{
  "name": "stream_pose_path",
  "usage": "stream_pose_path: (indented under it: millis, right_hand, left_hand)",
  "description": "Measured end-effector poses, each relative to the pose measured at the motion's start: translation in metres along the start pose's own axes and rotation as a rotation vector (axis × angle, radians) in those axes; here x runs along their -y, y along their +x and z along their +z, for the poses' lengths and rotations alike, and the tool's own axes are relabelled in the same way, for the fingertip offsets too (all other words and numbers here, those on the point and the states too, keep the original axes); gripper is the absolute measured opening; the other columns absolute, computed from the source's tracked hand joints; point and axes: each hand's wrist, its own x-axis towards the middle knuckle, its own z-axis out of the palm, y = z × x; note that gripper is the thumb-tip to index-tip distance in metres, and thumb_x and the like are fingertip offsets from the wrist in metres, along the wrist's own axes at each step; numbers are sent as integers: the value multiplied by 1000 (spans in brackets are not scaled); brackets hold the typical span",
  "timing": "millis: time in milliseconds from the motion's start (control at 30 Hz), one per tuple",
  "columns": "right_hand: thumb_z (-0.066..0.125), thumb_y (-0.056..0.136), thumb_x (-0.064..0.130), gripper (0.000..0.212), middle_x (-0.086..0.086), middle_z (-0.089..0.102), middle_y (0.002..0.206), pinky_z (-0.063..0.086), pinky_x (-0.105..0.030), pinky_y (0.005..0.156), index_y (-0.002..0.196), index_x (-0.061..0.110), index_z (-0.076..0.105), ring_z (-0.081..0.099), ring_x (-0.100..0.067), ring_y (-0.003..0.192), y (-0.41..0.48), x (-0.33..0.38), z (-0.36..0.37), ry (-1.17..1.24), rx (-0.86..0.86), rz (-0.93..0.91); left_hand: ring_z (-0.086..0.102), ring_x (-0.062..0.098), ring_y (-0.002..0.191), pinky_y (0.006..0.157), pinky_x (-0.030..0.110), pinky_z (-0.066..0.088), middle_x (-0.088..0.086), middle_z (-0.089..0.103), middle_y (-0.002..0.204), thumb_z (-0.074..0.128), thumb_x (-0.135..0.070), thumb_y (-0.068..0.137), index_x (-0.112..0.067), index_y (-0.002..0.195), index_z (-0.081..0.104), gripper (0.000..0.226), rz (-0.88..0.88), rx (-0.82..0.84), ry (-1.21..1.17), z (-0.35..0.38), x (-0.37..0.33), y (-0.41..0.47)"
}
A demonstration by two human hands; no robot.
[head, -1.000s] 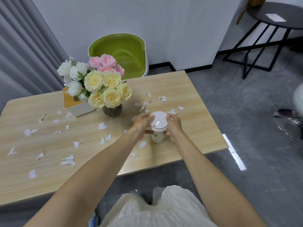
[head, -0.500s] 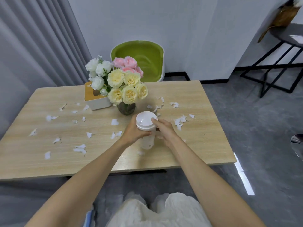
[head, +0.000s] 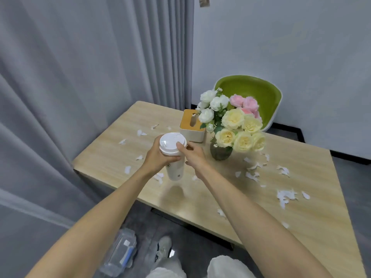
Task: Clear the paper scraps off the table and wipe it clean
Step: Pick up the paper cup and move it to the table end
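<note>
Paper scraps [head: 286, 196] litter the desk [head: 301, 227] from end to end, so clearing looks barely begun. Wiping has not started, and no cloth is in view. I count about twenty scraps, though some clump together, so the count is loose. The left hand [head: 158, 159] grips one white paper cup [head: 174, 169] just under its lid [head: 170, 142], held above the desk. The right hand [head: 193, 156] rests its thumb on the lid's rim; whether it pinches, I cannot tell. One tissue box [head: 190, 129] and one vase of flowers [head: 219, 154] stand on the desk.
</note>
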Motion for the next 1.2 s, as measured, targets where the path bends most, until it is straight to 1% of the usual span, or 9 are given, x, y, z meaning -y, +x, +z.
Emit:
stream_pose_path:
  millis: [100, 167, 233, 300, 433, 667, 833, 967, 1200]
  right_hand:
    - [62, 90, 33, 28, 11, 64, 98, 45, -18, 68, 114, 18, 63, 57, 2, 84, 27, 13, 26, -3, 57, -36]
    - [60, 90, 37, 35, 9, 63, 106, 47, -23, 76, 120, 20, 60, 58, -3, 95, 49, 20, 46, -14, 72, -45]
    - [59, 89, 44, 43, 5, 58, 119, 48, -33, 88, 127, 23, 54, 55, -13, 109, 76, 25, 67, -18, 70, -27]
    - [57, 90, 47, 49, 6, 53, 121, 46, -37, 93, 132, 23, 48, 51, -15, 111, 106, 34, 87, -6, 63, 1]
    - [52, 92, 48, 50, 8, 49, 117, 42, -35, 98, 133, 19, 45, 47, -11, 106, 175, 48, 125, 10, 33, 32]
    - [50, 92, 51, 50, 8, 53, 120, 42, -36, 95, 133, 22, 47, 51, -14, 111, 299, 64, 181, 49, -16, 73]
    - [46, 96, 45, 43, 9, 51, 121, 36, -33, 94, 132, 23, 49, 48, -15, 120, 367, 70, 204, 81, -38, 109]
    - [45, 98, 40, 24, 12, 53, 112, 34, -32, 87, 118, 30, 53, 49, -12, 108, 410, 75, 215, 106, -64, 125]
    - [42, 99, 40, 37, 9, 53, 119, 34, -33, 85, 133, 25, 48, 52, -15, 117, 459, 68, 223, 79, -131, 143]
  left_hand:
    - [55, 12, 113, 91, 34, 51, -11, 54, 126, 90, -27, 62, -31, 136, 32, 94, 3, -79, -2, -29, 2, 20]
    - [55, 14, 113, 90, 31, 50, -8, 53, 126, 90, -26, 62, -24, 136, 30, 96, -17, -127, -4, -46, 5, 38]
    - [57, 12, 110, 81, 22, 49, -10, 55, 120, 90, -26, 63, -22, 130, 35, 87, -37, -166, -3, -63, 7, 60]
    - [57, 10, 107, 75, 17, 46, -12, 56, 118, 89, -27, 63, -22, 128, 38, 83, -38, -189, -8, -81, 8, 90]
    - [55, 13, 110, 85, 24, 48, -9, 55, 123, 89, -28, 63, -23, 130, 38, 85, -32, -206, -34, -122, 21, 160]
    - [51, 9, 119, 96, 25, 46, -18, 50, 125, 85, -15, 70, -30, 137, 33, 87, -29, -101, -103, -178, 53, 278]
    - [43, 16, 129, 107, 37, 40, -7, 42, 139, 74, 0, 75, -26, 142, 25, 88, -19, -57, -68, -197, 81, 348]
    - [42, 13, 131, 106, 43, 42, -7, 41, 142, 75, -19, 70, -27, 146, 22, 93, -46, -52, -53, -204, 99, 392]
    - [46, 13, 127, 105, 33, 41, -7, 46, 138, 71, -4, 75, -28, 143, 25, 86, -28, -35, -61, -205, 120, 437]
